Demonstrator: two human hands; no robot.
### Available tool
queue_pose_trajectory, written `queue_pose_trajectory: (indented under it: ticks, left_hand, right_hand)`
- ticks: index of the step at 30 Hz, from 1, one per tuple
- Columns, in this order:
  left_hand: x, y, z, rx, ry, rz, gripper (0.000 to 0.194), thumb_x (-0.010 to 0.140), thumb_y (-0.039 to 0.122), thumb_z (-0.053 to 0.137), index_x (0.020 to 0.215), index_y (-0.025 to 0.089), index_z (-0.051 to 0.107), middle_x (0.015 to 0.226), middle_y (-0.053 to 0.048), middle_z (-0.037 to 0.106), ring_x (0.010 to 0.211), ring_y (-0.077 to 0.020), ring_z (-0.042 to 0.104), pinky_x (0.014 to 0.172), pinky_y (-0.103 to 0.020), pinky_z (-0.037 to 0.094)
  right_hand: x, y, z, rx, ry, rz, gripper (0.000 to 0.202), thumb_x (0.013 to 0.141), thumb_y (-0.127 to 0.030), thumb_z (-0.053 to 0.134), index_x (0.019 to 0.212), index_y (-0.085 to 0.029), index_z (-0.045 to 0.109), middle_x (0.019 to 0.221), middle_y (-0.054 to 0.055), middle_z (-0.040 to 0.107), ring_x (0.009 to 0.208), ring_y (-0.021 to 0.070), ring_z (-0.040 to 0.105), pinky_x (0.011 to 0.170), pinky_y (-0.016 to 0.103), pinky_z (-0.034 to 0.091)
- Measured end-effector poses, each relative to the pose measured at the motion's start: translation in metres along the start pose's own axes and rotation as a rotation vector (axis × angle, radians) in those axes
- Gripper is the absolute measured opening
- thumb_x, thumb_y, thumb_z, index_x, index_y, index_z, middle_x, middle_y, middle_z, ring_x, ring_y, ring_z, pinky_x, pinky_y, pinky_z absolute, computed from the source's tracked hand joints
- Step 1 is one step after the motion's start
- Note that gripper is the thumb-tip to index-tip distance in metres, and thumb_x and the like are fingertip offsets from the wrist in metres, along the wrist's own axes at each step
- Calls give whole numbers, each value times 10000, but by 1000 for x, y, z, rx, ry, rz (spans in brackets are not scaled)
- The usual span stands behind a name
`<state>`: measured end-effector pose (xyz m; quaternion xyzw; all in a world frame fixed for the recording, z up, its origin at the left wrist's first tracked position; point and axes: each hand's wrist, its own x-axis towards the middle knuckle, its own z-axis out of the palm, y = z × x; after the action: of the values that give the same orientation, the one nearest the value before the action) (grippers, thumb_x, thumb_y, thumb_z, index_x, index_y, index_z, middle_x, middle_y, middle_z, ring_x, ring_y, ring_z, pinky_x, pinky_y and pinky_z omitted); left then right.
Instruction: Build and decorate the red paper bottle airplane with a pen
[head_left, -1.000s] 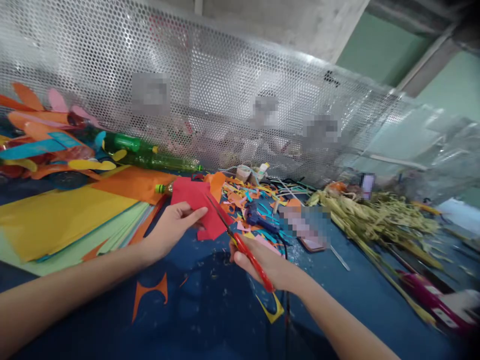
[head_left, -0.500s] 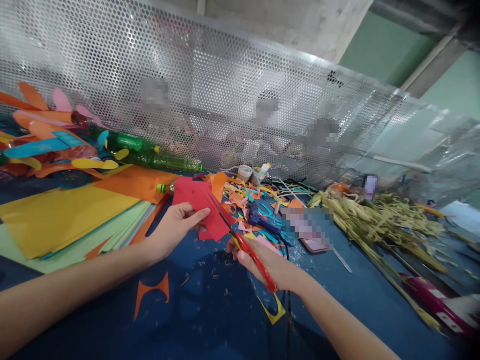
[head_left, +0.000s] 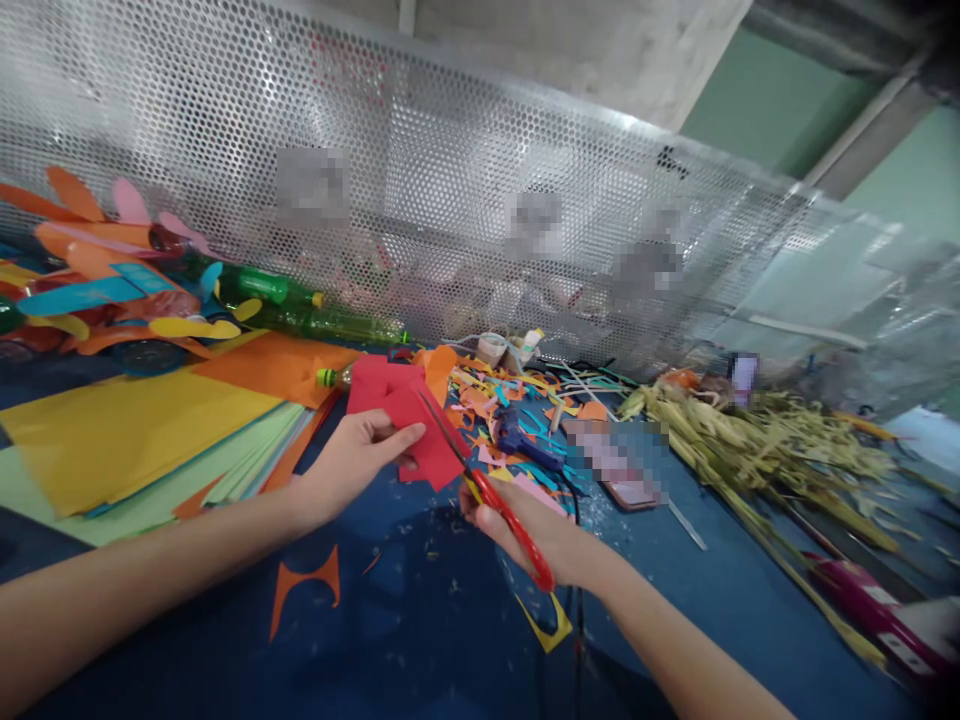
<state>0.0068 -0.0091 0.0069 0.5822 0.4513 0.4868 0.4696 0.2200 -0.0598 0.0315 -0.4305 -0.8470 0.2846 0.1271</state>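
My left hand (head_left: 360, 455) pinches a folded piece of red paper (head_left: 435, 440) between thumb and fingers, above the blue table (head_left: 390, 640). Red-handled scissors (head_left: 517, 535) are held in my right hand (head_left: 525, 520), its fingers around the handles. The scissor blades point up and to the left and lie along the right part of the red paper. Just beyond the paper is a bottle's green cap (head_left: 326, 377). Orange paper (head_left: 437, 370) shows behind the red paper.
Coloured paper sheets (head_left: 135, 430) and paper-decorated bottles (head_left: 135, 290) lie left. Scraps (head_left: 480, 400), a blue glue gun (head_left: 529, 440) and a phone (head_left: 630, 490) are centre-right. Dried husks (head_left: 750, 450) and a magenta tool (head_left: 877, 610) lie right. A perforated metal screen (head_left: 450, 200) stands behind.
Both hands look almost unmoved, with the red paper and scissors shifted very slightly. The whole view has shifted a little.
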Motion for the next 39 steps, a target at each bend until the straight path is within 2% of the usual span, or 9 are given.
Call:
queue_pose_trajectory:
  ticks: [4, 10, 15, 21, 28, 34, 39]
  left_hand:
    - [0, -1, 0, -9, -13, -15, 325, 681, 441, 682, 552, 181, 538, 520, 27, 587, 507, -121, 584, 527, -222, 443]
    - [2, -2, 0, -39, -30, -27, 315, 680, 439, 702, 576, 173, 569, 534, 9, 607, 530, -134, 598, 552, -235, 460]
    - [2, -2, -1, -126, -35, -57, 295, 645, 412, 733, 572, 172, 578, 522, 27, 573, 514, -129, 588, 555, -244, 476]
    - [2, 1, 0, -214, -58, -92, 283, 630, 386, 757, 582, 161, 592, 563, 25, 596, 528, -112, 581, 569, -232, 485]
    - [2, 2, 1, -322, -71, -118, 299, 605, 353, 787, 565, 161, 561, 561, 45, 571, 518, -95, 569, 540, -208, 490]
    - [5, 0, -2, -339, -111, -125, 254, 610, 334, 795, 642, 157, 616, 660, 12, 639, 579, -111, 598, 626, -249, 535]
    - [9, -1, -4, -403, -71, -98, 256, 672, 375, 756, 778, 160, 667, 775, -2, 682, 664, -119, 627, 655, -247, 543]
  right_hand:
    - [2, 4, 4, -5, 44, 4, 441, 917, -577, 224, 741, -205, 382, 666, -2, 451, 581, 134, 412, 557, 265, 329]
    - [5, 8, 6, 48, 65, 61, 479, 872, -641, 272, 679, -210, 359, 575, -29, 382, 515, 113, 356, 487, 240, 269]
    - [6, 12, 8, 27, 90, 95, 472, 852, -634, 337, 671, -201, 380, 558, -40, 359, 497, 94, 315, 465, 227, 235]
    - [7, 22, 12, 37, 122, 63, 480, 837, -636, 372, 654, -192, 384, 560, -51, 324, 491, 78, 249, 442, 217, 202]
    - [9, 27, 14, 63, 137, 59, 542, 809, -702, 354, 636, -189, 383, 563, -50, 317, 505, 82, 251, 441, 221, 194]
    - [12, 29, 15, 36, 162, 39, 589, 800, -745, 289, 605, -193, 352, 539, -47, 311, 479, 80, 262, 441, 235, 174]
    - [12, 32, 16, 31, 167, 54, 618, 783, -778, 262, 612, -193, 367, 535, -43, 330, 477, 84, 282, 443, 236, 185]
